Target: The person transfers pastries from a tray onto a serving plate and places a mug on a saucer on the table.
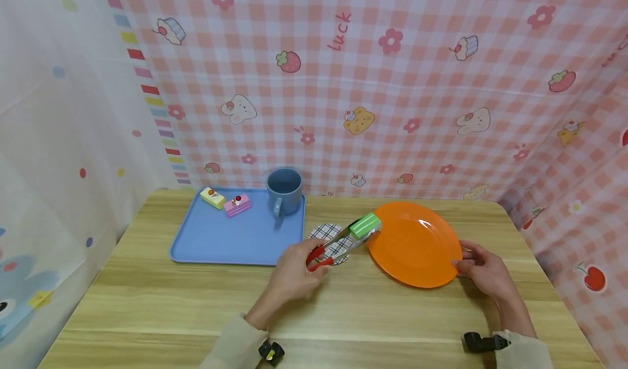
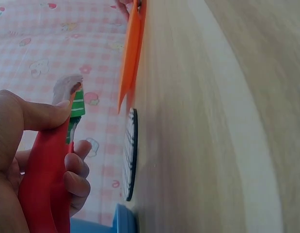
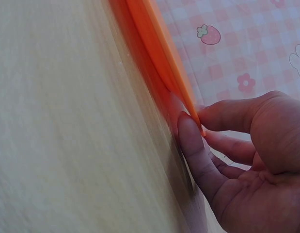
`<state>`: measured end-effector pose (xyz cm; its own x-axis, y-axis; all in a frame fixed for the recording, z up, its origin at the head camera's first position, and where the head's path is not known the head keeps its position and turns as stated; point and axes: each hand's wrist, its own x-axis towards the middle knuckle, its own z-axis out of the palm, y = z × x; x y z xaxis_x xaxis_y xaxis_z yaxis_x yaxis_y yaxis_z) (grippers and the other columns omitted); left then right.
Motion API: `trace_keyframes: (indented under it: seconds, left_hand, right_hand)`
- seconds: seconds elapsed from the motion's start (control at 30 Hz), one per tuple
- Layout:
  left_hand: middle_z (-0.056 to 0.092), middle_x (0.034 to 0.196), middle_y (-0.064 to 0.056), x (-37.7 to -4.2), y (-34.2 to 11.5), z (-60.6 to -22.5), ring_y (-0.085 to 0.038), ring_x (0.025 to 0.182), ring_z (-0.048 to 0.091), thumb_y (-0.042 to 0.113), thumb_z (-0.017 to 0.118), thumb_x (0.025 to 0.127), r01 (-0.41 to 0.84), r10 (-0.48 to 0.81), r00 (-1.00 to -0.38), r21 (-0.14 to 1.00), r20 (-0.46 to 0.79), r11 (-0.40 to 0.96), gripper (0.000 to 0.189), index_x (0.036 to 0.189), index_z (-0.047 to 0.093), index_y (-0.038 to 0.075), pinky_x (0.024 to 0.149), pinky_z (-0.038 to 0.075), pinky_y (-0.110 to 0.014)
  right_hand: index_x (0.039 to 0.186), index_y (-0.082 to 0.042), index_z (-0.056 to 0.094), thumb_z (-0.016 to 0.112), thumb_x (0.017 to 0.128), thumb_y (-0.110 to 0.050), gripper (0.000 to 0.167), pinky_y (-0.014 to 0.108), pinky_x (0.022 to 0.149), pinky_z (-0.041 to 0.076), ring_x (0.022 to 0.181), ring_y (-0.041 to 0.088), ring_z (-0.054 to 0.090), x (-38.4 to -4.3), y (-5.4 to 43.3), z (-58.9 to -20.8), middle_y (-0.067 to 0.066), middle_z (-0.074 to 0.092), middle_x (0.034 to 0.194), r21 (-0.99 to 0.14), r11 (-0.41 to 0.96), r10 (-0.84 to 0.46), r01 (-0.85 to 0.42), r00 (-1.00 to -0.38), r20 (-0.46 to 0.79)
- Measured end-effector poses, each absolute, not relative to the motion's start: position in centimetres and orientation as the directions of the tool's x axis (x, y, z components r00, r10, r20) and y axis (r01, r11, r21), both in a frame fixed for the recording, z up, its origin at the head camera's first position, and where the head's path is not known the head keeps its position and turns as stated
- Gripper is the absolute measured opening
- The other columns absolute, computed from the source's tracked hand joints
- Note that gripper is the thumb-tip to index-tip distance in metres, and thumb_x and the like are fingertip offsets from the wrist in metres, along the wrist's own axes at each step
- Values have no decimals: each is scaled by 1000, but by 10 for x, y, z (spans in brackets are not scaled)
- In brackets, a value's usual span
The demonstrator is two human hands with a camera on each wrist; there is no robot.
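My left hand [image 1: 295, 271] grips the red handles of a pair of tongs [image 1: 319, 253]. Between the tong tips is a green striped toy cake slice [image 1: 366, 226], raised above the table beside the left rim of an orange plate [image 1: 417, 249]. In the left wrist view the red-handled tongs [image 2: 45, 170] point away from the palm, and the green slice [image 2: 78, 104] shows past the thumb. My right hand [image 1: 485, 268] pinches the plate's right rim; the right wrist view has the thumb and fingers on either side of the orange edge [image 3: 181, 82].
Left of the hands lies a blue tray [image 1: 230, 243] bearing a yellow cake slice [image 1: 212, 198], a pink cake slice [image 1: 237, 205] and a blue-grey mug [image 1: 285, 192]. A round checked coaster [image 1: 325, 231] lies under the tongs' line. A checked curtain [image 1: 343, 85] hangs behind the table.
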<state>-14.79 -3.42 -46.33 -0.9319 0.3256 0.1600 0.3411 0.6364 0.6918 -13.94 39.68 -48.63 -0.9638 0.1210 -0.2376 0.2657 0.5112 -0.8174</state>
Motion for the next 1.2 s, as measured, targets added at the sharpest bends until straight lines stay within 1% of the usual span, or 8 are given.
trace_keyframes:
  seconds: [0.1,0.2,0.3,0.5,0.7,0.87,1.03,1.2]
  left_hand:
    - [71,117,-8,-147,-30,-463,-22,97,62,23,79,86,339,331,-931,694,152,636,53,135,64,11,82,49,-39]
    - [71,118,-6,-147,-26,-464,-22,100,62,26,78,87,333,333,-933,685,139,648,53,136,63,12,83,49,-39]
    - [70,116,-4,-146,-22,-465,-21,99,61,28,78,87,327,336,-933,687,127,648,52,136,64,13,82,48,-38]
    - [70,116,-1,-145,-10,-468,-19,99,60,30,77,89,308,342,-935,689,92,656,51,135,64,14,86,49,-38]
    - [70,115,1,-144,0,-470,-17,96,58,31,77,89,305,356,-932,674,66,672,50,135,64,16,86,50,-36]
    - [69,108,2,-144,9,-471,-15,91,56,31,78,88,313,367,-928,667,63,676,50,134,65,17,81,48,-32]
    - [68,111,3,-144,17,-474,-14,91,55,32,78,89,308,382,-923,666,37,680,53,137,63,17,81,47,-32]
    - [67,106,3,-143,23,-474,-14,90,54,31,78,89,324,396,-917,661,44,677,50,135,64,16,80,45,-30]
  right_hand:
    - [157,5,31,65,100,-8,67,25,78,60,87,0,64,-139,397,-486,33,53,137,-818,509,125,269,-963,-239]
    - [157,4,32,65,100,-9,68,24,78,60,88,0,64,-139,396,-486,32,53,137,-819,506,127,270,-963,-238]
    - [157,5,31,65,100,-9,68,25,78,60,87,0,64,-138,395,-485,32,53,137,-822,502,126,269,-963,-238]
    - [156,6,32,64,99,-7,67,25,78,60,86,1,64,-137,394,-483,32,54,135,-823,500,128,269,-963,-237]
    - [156,6,32,64,99,-6,66,24,77,60,86,-1,64,-138,393,-483,32,54,135,-825,500,128,263,-965,-230]
    - [156,6,32,64,99,-7,67,24,77,60,86,-1,64,-138,394,-483,32,53,135,-825,499,127,266,-964,-234]
    - [156,6,32,65,100,-7,67,24,78,60,86,0,64,-138,394,-483,32,54,135,-823,502,122,265,-964,-235]
    - [157,5,31,65,100,-8,67,24,78,60,87,0,63,-139,396,-484,32,54,136,-819,507,121,269,-963,-241]
